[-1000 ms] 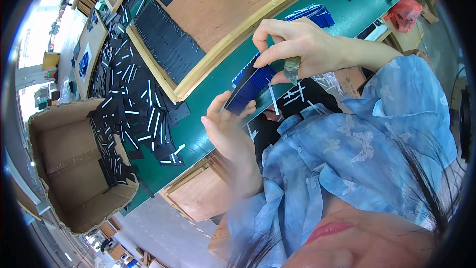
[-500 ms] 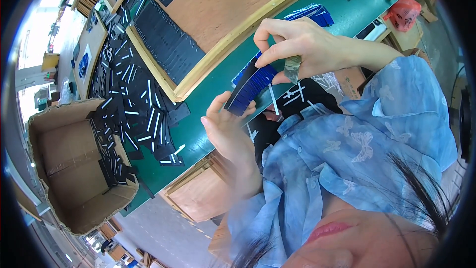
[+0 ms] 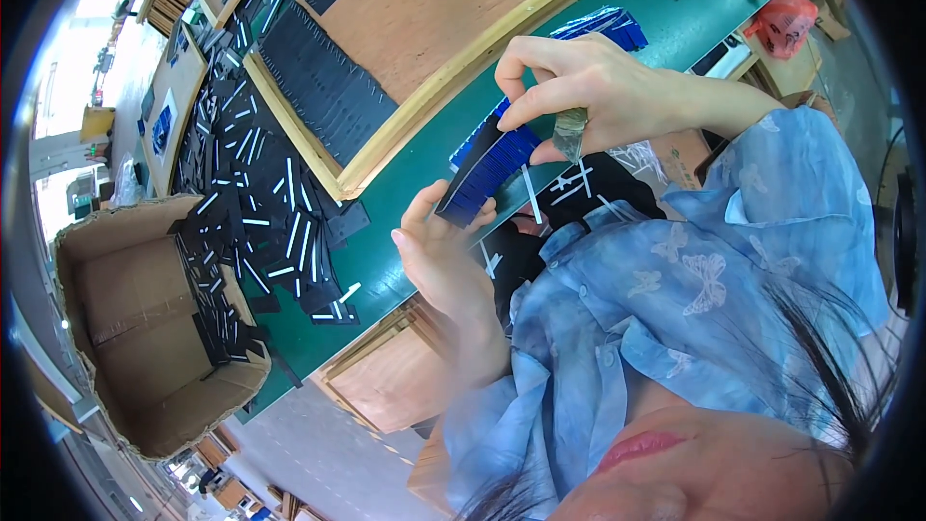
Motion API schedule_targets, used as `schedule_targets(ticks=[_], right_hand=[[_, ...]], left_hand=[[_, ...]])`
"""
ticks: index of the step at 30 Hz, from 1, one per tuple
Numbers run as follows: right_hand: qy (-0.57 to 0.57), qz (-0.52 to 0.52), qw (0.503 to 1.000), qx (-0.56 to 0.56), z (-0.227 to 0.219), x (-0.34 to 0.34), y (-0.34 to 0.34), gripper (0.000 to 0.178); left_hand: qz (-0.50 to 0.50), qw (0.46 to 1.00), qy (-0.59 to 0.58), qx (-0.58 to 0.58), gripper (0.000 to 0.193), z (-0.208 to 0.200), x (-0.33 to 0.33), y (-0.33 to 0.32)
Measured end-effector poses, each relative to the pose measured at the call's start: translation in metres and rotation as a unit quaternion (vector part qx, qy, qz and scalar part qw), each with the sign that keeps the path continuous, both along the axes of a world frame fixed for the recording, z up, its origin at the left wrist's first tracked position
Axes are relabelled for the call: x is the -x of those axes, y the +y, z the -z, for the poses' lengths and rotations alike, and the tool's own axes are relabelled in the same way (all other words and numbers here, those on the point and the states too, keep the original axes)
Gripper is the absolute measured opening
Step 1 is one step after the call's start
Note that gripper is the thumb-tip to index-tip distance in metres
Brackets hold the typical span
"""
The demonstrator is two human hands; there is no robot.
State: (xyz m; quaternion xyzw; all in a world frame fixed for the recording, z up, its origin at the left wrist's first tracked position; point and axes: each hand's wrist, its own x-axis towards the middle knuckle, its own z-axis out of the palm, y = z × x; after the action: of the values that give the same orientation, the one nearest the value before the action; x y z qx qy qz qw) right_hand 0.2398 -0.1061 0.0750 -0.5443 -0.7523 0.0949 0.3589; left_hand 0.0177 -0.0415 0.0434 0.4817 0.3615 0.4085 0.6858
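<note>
A curved black strip with a row of thin blue film-covered pieces (image 3: 479, 174) is held up between both hands, above the table's near edge. My left hand (image 3: 449, 246) supports its lower left end between thumb and fingers. At the upper right end, my right hand (image 3: 569, 87) pinches it between thumb and forefinger. A crumpled grey-green piece (image 3: 570, 133), its kind unclear, sits against the right hand's lower fingers. A narrow white strip (image 3: 532, 195) hangs just below the right thumb. Behind the held strip lies more blue-covered material (image 3: 468, 148), partly hidden.
A wooden-framed board (image 3: 453, 14) with a black sheet (image 3: 328, 82) lies on the green table (image 3: 405, 169). Black pieces with white strips (image 3: 294, 232) pile up left, beside an open cardboard box (image 3: 135, 314). A blue bundle (image 3: 617, 29) and red bag (image 3: 786, 21) are farther right.
Both hands and the held strip stay almost in place. At the upper left edge, a striped sleeve of another person shows more than before.
</note>
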Motion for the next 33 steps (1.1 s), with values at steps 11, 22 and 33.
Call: schedule_targets(ticks=[11, 22, 33], right_hand=[[-0.008, -0.001, 1.0, -0.008, 0.0, 0.001, 0.0, 0.033], [0.063, -0.016, 0.998, 0.019, 0.001, -0.001, 0.003, 0.031], [0.098, -0.027, 0.995, 0.009, 0.0, 0.002, 0.005, 0.029]], left_hand=[[0.0, 1.0, 0.001, -0.004, 0.06, -0.001, 0.001, 0.0], [0.029, 0.999, 0.044, 0.001, 0.026, -0.012, -0.002, -0.004], [0.036, 0.998, 0.036, 0.03, 0.03, -0.009, 0.002, 0.003]])
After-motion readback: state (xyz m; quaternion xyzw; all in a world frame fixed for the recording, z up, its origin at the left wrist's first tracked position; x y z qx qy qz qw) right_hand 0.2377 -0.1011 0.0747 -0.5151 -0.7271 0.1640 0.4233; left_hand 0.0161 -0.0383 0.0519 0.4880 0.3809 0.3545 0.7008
